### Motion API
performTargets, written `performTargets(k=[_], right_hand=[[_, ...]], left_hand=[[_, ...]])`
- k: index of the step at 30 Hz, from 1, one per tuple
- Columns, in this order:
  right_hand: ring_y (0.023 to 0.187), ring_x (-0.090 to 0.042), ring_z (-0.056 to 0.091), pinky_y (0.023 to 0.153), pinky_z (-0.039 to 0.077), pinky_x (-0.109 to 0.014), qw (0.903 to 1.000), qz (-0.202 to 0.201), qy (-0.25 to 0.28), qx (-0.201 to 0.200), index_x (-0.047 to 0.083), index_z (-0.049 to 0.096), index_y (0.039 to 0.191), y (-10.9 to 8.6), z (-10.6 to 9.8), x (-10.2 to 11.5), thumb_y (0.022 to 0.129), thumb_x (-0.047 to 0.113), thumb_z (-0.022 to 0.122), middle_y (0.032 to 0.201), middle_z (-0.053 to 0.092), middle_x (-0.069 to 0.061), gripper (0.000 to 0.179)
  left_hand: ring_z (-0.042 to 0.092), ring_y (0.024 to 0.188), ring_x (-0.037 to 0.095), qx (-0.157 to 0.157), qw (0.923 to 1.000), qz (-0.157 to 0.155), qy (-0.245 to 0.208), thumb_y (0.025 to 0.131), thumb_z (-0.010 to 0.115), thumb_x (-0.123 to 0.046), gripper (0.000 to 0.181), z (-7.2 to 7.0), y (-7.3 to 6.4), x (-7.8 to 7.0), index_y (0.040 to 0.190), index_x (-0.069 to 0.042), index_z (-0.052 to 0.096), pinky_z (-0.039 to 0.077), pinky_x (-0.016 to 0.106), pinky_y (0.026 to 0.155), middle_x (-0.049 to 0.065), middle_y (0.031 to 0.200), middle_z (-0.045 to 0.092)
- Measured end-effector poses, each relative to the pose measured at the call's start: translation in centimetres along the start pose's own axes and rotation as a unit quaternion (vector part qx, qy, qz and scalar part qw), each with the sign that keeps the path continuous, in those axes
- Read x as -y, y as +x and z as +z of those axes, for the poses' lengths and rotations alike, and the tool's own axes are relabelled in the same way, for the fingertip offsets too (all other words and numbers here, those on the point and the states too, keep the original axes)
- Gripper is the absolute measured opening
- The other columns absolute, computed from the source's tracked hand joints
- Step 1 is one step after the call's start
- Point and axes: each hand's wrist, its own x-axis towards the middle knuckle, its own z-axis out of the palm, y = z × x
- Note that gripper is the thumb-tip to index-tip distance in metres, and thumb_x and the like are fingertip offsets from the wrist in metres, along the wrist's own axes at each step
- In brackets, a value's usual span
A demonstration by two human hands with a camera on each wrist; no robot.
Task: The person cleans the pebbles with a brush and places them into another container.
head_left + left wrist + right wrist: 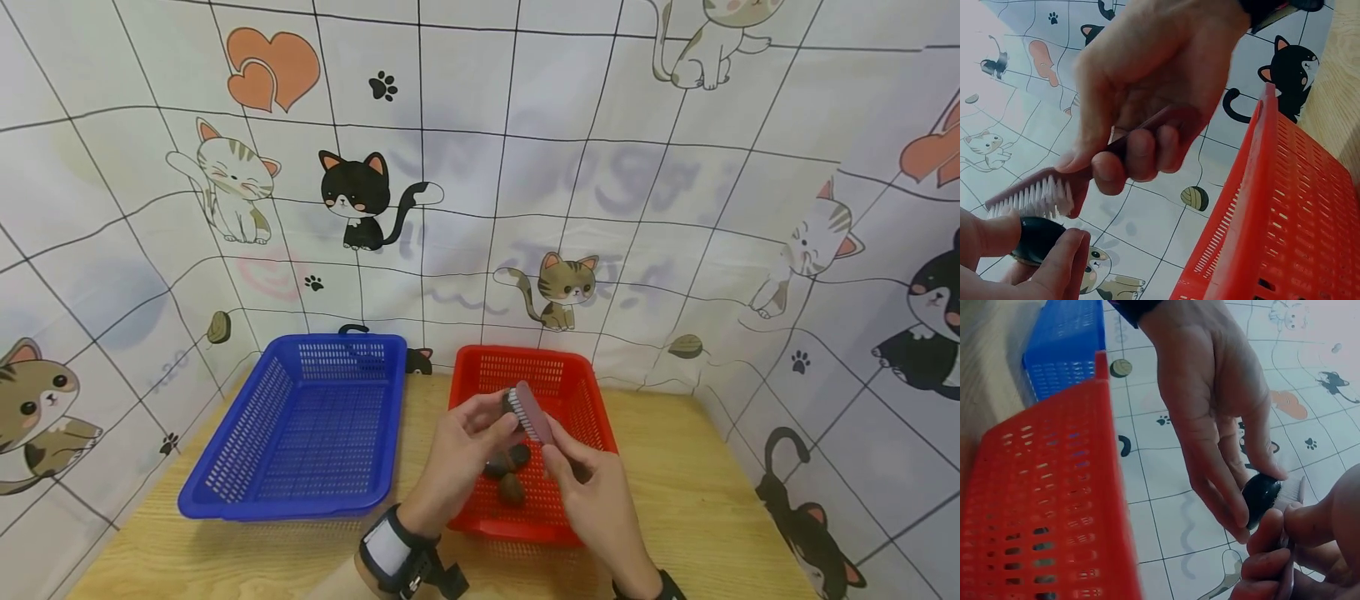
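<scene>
Above the red basket [525, 528], my left hand [467, 446] pinches a dark, smooth, rounded stone [1260, 497] between thumb and fingertips. My right hand [600, 496] grips the handle of a mauve brush [532, 412], its fingers wrapped around it in the left wrist view. The brush's white bristles [1032, 199] face the stone and meet its upper surface. Inside the red basket, below the hands, lie a brown stone [512, 490] and dark stones [518, 455], partly hidden by the left hand.
A blue basket [322, 437] stands to the left of the red one on the wooden table [667, 483]. Behind and on both sides hangs a white sheet [465, 167] printed with grid lines and cats.
</scene>
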Motion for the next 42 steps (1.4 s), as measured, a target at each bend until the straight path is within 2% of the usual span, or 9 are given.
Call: performTargets(k=[3,12,15,17,21,27,32,38,42], right_hand=[[0.085,-0.017,0.071,0.074,0.057,-0.022,0.9999,-0.006,-0.003,-0.010,0.011,0.075,0.155,0.6,-0.1,-0.3,0.112,0.022,0.081,0.099,0.081,-0.012,0.045],[0.075,-0.012,0.061,0.065,0.047,-0.024,0.9996,0.027,-0.001,0.000,0.011,0.076,0.155,0.4,-0.7,-0.9,0.114,0.018,0.077,0.088,0.072,-0.011,0.041],[0.082,-0.015,0.067,0.071,0.053,-0.023,0.9995,0.032,0.000,0.003,0.013,0.076,0.154,-0.1,-0.7,-0.7,0.113,0.017,0.078,0.099,0.080,-0.012,0.042],[0.090,-0.015,0.075,0.079,0.061,-0.021,0.9995,0.030,0.003,0.004,0.013,0.077,0.154,-0.4,-0.6,-0.6,0.112,0.018,0.080,0.117,0.086,-0.015,0.042],[0.101,-0.016,0.079,0.091,0.069,-0.024,0.9997,0.021,0.006,0.006,0.014,0.076,0.154,-0.7,-0.3,-0.3,0.111,0.022,0.081,0.142,0.083,-0.014,0.044],[0.092,-0.017,0.074,0.081,0.061,-0.021,0.9999,0.010,-0.009,-0.003,0.015,0.073,0.158,0.3,-0.2,-0.1,0.112,0.025,0.081,0.118,0.083,-0.014,0.048],[0.099,-0.016,0.081,0.087,0.066,-0.020,0.9995,0.023,-0.022,-0.009,0.013,0.073,0.158,0.5,-0.5,-0.4,0.114,0.021,0.078,0.135,0.085,-0.018,0.045],[0.098,-0.014,0.079,0.087,0.064,-0.020,0.9992,0.038,-0.007,-0.006,0.014,0.075,0.156,-0.5,-0.4,-0.6,0.112,0.022,0.080,0.130,0.086,-0.015,0.045],[0.106,-0.013,0.081,0.093,0.070,-0.026,0.9998,0.021,0.004,-0.002,0.012,0.074,0.155,-1.1,-0.1,-0.4,0.111,0.025,0.081,0.141,0.084,-0.014,0.047]], left_hand=[[0.079,0.140,0.037,0.014,0.9999,0.000,-0.001,0.114,0.078,-0.015,0.049,0.2,-0.1,0.0,0.161,-0.007,0.066,0.067,0.042,0.114,0.022,0.160,0.072],[0.076,0.144,0.039,0.022,0.9997,0.003,-0.004,0.114,0.077,-0.012,0.049,0.5,-0.3,-0.1,0.161,-0.005,0.065,0.068,0.040,0.112,0.024,0.162,0.071],[0.078,0.142,0.039,0.011,0.9999,0.004,-0.009,0.113,0.077,-0.012,0.049,0.4,-0.3,0.0,0.160,-0.004,0.065,0.068,0.040,0.111,0.024,0.161,0.072],[0.079,0.140,0.038,-0.001,0.9999,0.001,-0.013,0.113,0.078,-0.013,0.049,0.4,-0.2,0.0,0.159,-0.005,0.067,0.069,0.040,0.110,0.023,0.159,0.073],[0.080,0.139,0.036,-0.012,0.9999,-0.001,-0.009,0.113,0.078,-0.012,0.047,0.3,-0.1,0.0,0.158,-0.008,0.069,0.069,0.039,0.110,0.020,0.156,0.076],[0.080,0.140,0.036,0.008,1.0000,0.001,0.005,0.113,0.079,-0.014,0.048,0.5,-0.2,0.1,0.159,-0.008,0.069,0.068,0.040,0.111,0.020,0.158,0.075],[0.079,0.141,0.038,0.015,0.9999,0.005,0.002,0.112,0.079,-0.013,0.048,0.7,-0.4,0.1,0.158,-0.007,0.069,0.069,0.039,0.110,0.021,0.159,0.074],[0.078,0.141,0.037,-0.004,0.9999,0.007,-0.009,0.113,0.077,-0.010,0.048,0.8,-0.3,0.1,0.159,-0.005,0.067,0.069,0.040,0.110,0.023,0.158,0.074],[0.080,0.139,0.035,-0.014,0.9999,0.009,-0.005,0.113,0.076,-0.010,0.048,0.6,-0.1,0.2,0.160,-0.005,0.067,0.069,0.041,0.110,0.022,0.157,0.074]])
